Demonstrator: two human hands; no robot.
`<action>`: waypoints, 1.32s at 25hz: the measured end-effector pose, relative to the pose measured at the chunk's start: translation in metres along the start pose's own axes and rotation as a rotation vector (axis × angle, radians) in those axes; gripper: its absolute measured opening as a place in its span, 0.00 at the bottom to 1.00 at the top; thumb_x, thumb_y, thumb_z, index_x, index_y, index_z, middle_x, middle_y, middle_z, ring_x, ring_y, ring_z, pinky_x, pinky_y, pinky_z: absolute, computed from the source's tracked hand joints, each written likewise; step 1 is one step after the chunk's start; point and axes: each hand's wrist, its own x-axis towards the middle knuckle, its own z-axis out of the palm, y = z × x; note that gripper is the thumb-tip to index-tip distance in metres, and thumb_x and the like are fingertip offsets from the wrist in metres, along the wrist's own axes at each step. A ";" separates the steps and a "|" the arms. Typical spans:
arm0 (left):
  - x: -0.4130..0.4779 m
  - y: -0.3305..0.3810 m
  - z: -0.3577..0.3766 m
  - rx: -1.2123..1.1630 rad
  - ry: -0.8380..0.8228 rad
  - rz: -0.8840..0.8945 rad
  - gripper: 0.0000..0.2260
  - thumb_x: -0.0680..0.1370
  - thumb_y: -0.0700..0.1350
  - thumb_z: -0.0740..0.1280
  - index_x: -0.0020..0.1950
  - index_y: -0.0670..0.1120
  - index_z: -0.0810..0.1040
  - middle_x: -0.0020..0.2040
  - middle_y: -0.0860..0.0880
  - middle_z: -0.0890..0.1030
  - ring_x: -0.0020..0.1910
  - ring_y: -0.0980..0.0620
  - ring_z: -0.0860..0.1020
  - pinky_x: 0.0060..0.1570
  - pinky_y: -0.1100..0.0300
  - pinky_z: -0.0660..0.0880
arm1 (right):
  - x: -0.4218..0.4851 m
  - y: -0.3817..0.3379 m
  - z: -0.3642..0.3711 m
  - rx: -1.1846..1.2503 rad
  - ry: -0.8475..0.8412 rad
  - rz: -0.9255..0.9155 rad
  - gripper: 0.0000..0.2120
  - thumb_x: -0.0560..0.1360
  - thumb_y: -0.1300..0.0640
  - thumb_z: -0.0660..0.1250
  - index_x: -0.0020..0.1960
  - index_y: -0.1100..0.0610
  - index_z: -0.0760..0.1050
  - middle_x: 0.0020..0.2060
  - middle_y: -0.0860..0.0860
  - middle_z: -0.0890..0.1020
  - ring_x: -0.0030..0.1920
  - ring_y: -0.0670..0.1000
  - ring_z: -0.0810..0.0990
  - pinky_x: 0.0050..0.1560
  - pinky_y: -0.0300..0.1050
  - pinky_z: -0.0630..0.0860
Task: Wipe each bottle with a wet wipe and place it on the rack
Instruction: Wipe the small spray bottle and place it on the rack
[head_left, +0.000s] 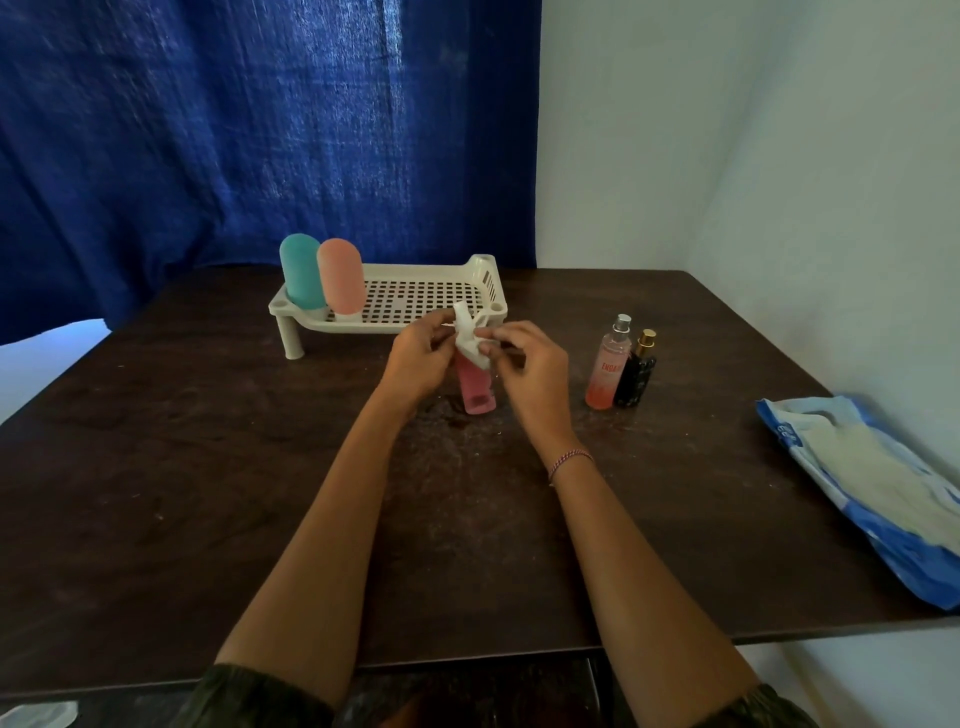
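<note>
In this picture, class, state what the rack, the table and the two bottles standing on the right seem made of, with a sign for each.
Rack: likely moulded plastic, matt cream; perforated floor. Table: perhaps dark laminate, faint sheen; mottled grain. Pink spray bottle: clear glass or plastic, unclear which; liquid shows through. Black bottle: glossy glass or plastic; gold cap.

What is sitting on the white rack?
A teal bottle and a peach bottle stand at the left end of the rack. The left hand, right hand and wipe cover its near right corner.
</note>
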 end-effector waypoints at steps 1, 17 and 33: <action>0.000 -0.001 0.000 -0.017 -0.009 0.004 0.20 0.79 0.35 0.60 0.70 0.45 0.67 0.63 0.43 0.76 0.60 0.49 0.77 0.58 0.49 0.77 | 0.000 0.000 0.000 0.014 -0.013 0.014 0.09 0.73 0.61 0.69 0.53 0.58 0.80 0.52 0.52 0.80 0.55 0.43 0.76 0.55 0.37 0.75; -0.003 0.004 -0.009 -0.143 -0.019 0.043 0.22 0.78 0.33 0.60 0.63 0.58 0.70 0.62 0.44 0.74 0.52 0.52 0.79 0.41 0.61 0.79 | 0.000 0.000 -0.008 -0.069 -0.258 -0.014 0.07 0.70 0.62 0.72 0.48 0.58 0.81 0.48 0.50 0.80 0.46 0.40 0.76 0.49 0.27 0.73; -0.007 0.009 -0.006 -0.080 -0.101 0.175 0.23 0.77 0.31 0.60 0.65 0.54 0.71 0.71 0.48 0.64 0.68 0.51 0.67 0.56 0.61 0.76 | 0.003 0.006 -0.002 0.051 -0.086 0.065 0.07 0.73 0.64 0.68 0.51 0.58 0.77 0.52 0.52 0.79 0.52 0.45 0.76 0.50 0.29 0.73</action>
